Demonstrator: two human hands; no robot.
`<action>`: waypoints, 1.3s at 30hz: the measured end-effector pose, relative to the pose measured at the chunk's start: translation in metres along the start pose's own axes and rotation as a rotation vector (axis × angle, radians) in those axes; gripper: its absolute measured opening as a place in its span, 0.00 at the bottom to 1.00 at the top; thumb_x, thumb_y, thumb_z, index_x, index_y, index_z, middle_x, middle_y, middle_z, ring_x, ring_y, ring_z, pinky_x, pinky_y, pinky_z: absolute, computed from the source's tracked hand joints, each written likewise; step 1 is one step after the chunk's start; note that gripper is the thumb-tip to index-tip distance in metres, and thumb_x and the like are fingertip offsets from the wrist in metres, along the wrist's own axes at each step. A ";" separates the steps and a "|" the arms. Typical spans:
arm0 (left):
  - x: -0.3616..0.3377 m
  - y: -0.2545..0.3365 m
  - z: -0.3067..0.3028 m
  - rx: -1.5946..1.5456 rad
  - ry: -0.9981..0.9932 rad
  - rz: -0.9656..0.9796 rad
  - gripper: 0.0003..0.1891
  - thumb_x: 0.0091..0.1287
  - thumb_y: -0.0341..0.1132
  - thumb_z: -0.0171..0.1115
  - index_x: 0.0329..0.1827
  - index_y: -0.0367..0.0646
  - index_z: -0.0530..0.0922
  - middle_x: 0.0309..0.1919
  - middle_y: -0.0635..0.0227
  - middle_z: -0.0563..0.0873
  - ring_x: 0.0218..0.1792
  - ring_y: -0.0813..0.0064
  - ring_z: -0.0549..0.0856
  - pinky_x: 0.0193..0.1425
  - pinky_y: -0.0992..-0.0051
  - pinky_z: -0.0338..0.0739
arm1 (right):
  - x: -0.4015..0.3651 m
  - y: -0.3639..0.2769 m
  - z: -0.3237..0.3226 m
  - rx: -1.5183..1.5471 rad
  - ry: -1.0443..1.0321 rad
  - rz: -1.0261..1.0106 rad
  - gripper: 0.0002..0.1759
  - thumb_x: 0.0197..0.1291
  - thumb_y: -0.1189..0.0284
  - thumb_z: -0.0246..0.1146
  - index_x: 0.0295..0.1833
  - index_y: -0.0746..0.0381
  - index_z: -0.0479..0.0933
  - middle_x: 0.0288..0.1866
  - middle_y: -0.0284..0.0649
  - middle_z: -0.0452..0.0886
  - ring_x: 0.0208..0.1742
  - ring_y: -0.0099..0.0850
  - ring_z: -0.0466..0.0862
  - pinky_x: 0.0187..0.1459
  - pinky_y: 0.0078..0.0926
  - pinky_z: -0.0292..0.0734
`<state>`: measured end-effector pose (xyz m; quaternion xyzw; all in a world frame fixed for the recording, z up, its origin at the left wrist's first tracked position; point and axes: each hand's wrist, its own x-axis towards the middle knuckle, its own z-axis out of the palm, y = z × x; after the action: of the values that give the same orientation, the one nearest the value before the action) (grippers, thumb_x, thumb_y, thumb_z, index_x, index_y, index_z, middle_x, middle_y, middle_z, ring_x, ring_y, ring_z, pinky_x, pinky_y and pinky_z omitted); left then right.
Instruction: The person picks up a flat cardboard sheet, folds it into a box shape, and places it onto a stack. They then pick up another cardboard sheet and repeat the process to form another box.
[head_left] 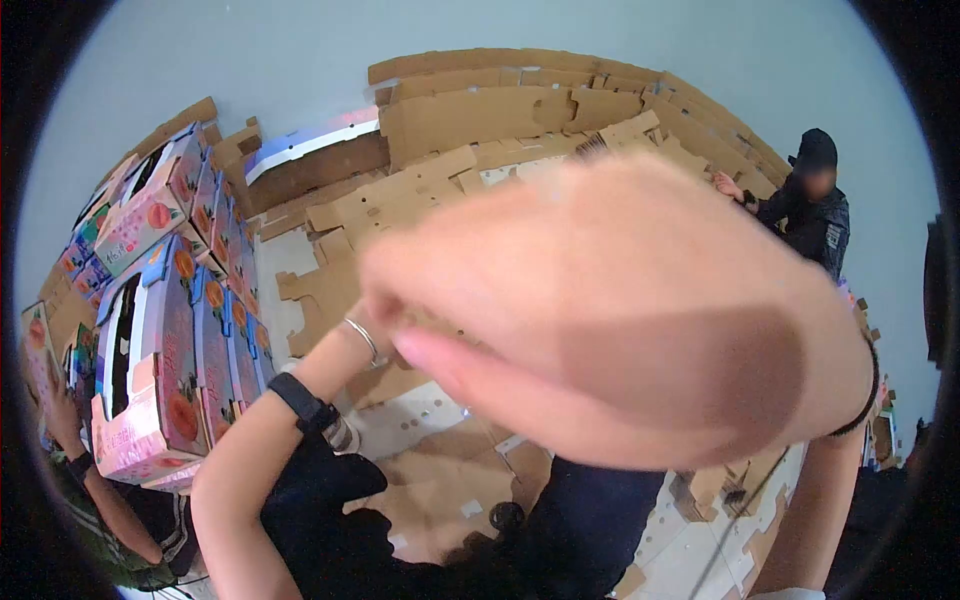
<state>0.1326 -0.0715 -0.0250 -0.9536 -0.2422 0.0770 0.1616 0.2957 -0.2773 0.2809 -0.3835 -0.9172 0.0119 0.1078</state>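
Observation:
My right hand (610,290) is very close to the camera, blurred, and fills the middle of the view. Its fingers look bent inward, with the pink tip of one digit near the left end; whatever lies inside is hidden. A thin black band (868,400) circles that wrist. My left forearm (250,470) rises from below, wearing a black watch (303,403) and a silver bracelet (362,340). Behind the right hand, my left hand is almost wholly hidden. My dark-clothed legs (590,520) show below.
Printed fruit cartons (150,350) with handle slots are stacked at left. Flattened cardboard (470,115) lines the wall and covers much of the floor. A person in dark clothing (810,210) is at far right; another person's arm (115,510) reaches toward the cartons at left.

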 end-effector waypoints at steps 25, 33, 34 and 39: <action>-0.092 0.066 0.054 -0.299 -0.407 0.168 0.13 0.57 0.36 0.58 0.46 0.47 0.77 0.40 0.65 0.82 0.46 0.65 0.82 0.50 0.64 0.74 | 0.032 0.163 0.553 0.009 0.112 0.316 0.35 0.64 0.62 0.56 0.75 0.46 0.53 0.71 0.43 0.63 0.70 0.41 0.65 0.68 0.55 0.54; -0.081 0.107 0.041 -0.258 -0.391 0.337 0.23 0.56 0.38 0.60 0.57 0.45 0.73 0.47 0.63 0.80 0.51 0.65 0.80 0.58 0.62 0.70 | 0.064 0.137 0.556 0.218 0.310 0.264 0.30 0.62 0.71 0.53 0.72 0.46 0.61 0.64 0.44 0.72 0.67 0.35 0.70 0.69 0.47 0.56; -0.078 0.106 0.035 -0.272 -0.501 0.305 0.23 0.57 0.37 0.60 0.56 0.45 0.73 0.46 0.63 0.80 0.50 0.64 0.80 0.57 0.62 0.70 | 0.060 0.134 0.562 0.215 0.314 0.267 0.30 0.62 0.71 0.53 0.72 0.46 0.61 0.64 0.44 0.72 0.67 0.35 0.70 0.69 0.47 0.56; -0.089 0.111 0.037 -0.247 -0.544 0.281 0.22 0.58 0.36 0.58 0.58 0.45 0.73 0.45 0.62 0.80 0.47 0.63 0.82 0.56 0.61 0.71 | 0.065 0.120 0.563 0.266 0.470 0.301 0.22 0.63 0.70 0.56 0.64 0.49 0.71 0.58 0.44 0.78 0.62 0.33 0.76 0.67 0.43 0.59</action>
<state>0.0957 -0.1969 -0.0920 -0.9345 -0.1499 0.3205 -0.0382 0.2187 -0.1126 -0.2689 -0.4897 -0.7905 0.0588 0.3631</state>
